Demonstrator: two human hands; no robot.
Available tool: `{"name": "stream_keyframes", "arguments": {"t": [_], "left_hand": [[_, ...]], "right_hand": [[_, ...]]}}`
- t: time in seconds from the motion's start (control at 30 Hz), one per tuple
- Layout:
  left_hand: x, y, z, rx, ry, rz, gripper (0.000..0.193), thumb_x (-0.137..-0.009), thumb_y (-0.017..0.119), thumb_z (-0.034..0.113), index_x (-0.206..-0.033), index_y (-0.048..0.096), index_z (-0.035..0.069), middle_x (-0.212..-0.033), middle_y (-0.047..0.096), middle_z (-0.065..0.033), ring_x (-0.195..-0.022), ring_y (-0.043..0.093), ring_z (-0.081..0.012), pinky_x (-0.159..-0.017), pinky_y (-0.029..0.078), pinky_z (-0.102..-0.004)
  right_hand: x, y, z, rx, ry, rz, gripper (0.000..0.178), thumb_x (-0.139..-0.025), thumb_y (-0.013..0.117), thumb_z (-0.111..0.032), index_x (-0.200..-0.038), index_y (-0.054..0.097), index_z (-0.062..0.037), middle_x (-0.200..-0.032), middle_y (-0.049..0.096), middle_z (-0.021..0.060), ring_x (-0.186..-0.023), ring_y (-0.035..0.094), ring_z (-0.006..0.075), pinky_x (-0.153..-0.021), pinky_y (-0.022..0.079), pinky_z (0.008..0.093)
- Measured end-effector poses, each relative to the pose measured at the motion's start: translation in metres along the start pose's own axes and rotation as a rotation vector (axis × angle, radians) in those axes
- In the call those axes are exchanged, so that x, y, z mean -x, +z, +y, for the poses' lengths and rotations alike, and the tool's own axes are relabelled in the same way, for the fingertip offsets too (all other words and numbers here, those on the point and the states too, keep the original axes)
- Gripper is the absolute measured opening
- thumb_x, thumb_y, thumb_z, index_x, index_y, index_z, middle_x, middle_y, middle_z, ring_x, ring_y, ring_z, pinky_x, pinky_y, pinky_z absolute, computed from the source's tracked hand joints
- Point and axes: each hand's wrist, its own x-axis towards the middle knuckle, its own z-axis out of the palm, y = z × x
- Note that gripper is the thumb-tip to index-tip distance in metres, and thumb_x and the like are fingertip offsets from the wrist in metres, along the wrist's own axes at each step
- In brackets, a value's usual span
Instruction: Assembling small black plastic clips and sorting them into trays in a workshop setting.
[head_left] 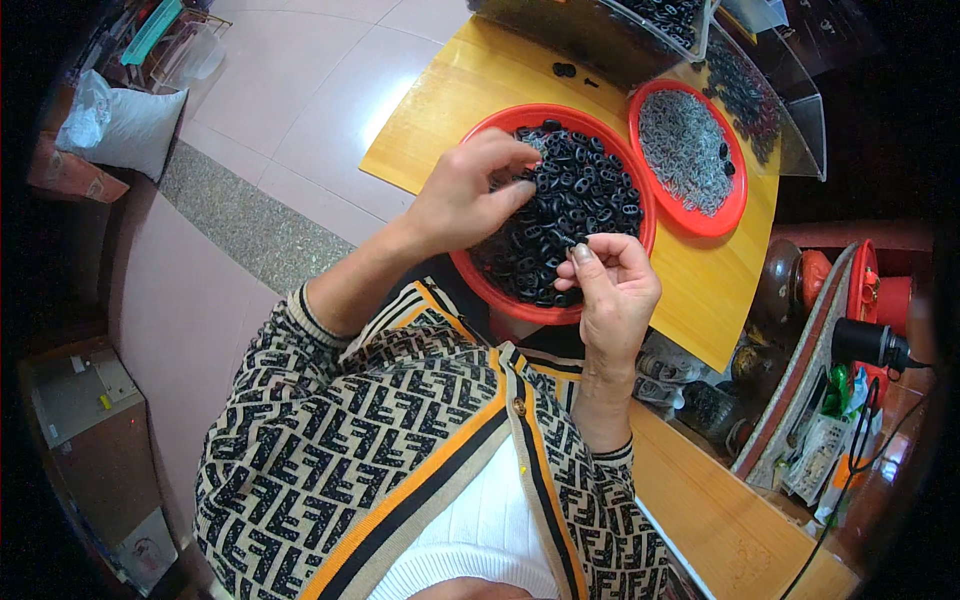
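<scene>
A red round basin (pixel 648 205) holds a heap of small black oval plastic pieces (pixel 590 190) with two holes. Over its left side hovers my left hand (pixel 475 190), fingers bent and thumb apart from them, with nothing visible in between. Above the near right part of the heap, my right hand (pixel 615 290) pinches a small dark piece (pixel 568 243) between thumb and forefinger. Its exact shape is partly hidden by the fingertips. A second red basin (pixel 738 205), filled with small silvery metal pieces (pixel 685 145), stands to the right, with a few black pieces on top.
Both basins are at a yellow wooden board (pixel 430 125). Loose black pieces (pixel 565 70) lie near its far edge. Clear plastic bins (pixel 640 50) with dark parts stand behind. At right, a shelf holds a black cylinder (pixel 868 345) and a cable. A white sack (pixel 140 130) leans at far left.
</scene>
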Motion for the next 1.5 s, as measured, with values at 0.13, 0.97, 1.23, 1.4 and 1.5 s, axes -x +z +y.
{"name": "stream_keyframes", "arguments": {"t": [0.13,0.97,1.23,1.4,1.5], "left_hand": [[-0.025,0.005,-0.013,-0.530,0.155,-0.177,0.020,-0.065,0.066,0.012,-0.083,0.062,0.004,-0.079,0.054,-0.0124,-0.080,0.051,-0.0290,-0.073,0.041,-0.0381],[0.032,0.006,0.006,0.732,-0.332,-0.208,0.022,-0.077,0.060,-0.001,-0.099,0.057,-0.002,-0.081,0.058,-0.0034,-0.070,0.054,-0.0060,-0.060,0.046,-0.0176],[0.036,0.010,0.006,0.946,-0.380,-0.198,0.023,-0.078,0.058,0.000,-0.101,0.056,-0.003,-0.083,0.061,-0.0077,-0.072,0.058,-0.0110,-0.065,0.049,-0.0219],[0.038,0.007,-0.001,0.856,-0.476,-0.204,0.020,-0.082,0.056,0.004,-0.100,0.057,-0.001,-0.079,0.060,-0.0043,-0.072,0.057,-0.0084,-0.064,0.048,-0.0198],[0.039,0.007,-0.003,0.875,-0.464,-0.222,0.018,-0.083,0.055,0.007,-0.099,0.058,-0.001,-0.076,0.061,-0.0038,-0.068,0.057,-0.0076,-0.060,0.047,-0.0191]], "right_hand": [[0.001,0.002,0.000,-0.020,0.030,0.003,0.008,-0.080,0.055,0.001,-0.087,0.052,0.0018,-0.072,0.055,0.0046,-0.060,0.056,0.0091,-0.052,0.050,0.0212],[-0.004,0.014,0.006,-0.597,0.194,-0.164,0.010,-0.082,0.052,-0.001,-0.091,0.051,0.0020,-0.075,0.058,0.0095,-0.061,0.056,0.0136,-0.054,0.047,0.0240],[-0.003,0.018,0.009,-0.571,0.232,-0.150,0.010,-0.082,0.052,-0.002,-0.091,0.051,0.0026,-0.074,0.057,0.0098,-0.062,0.055,0.0136,-0.054,0.046,0.0247],[-0.005,0.016,0.009,-0.582,0.219,-0.150,0.010,-0.082,0.052,-0.001,-0.091,0.050,0.0026,-0.073,0.057,0.0096,-0.060,0.054,0.0135,-0.053,0.045,0.0247],[-0.009,0.012,0.009,-0.530,0.181,-0.119,0.010,-0.082,0.052,-0.001,-0.091,0.050,0.0024,-0.072,0.056,0.0090,-0.059,0.053,0.0132,-0.052,0.044,0.0244]]}}
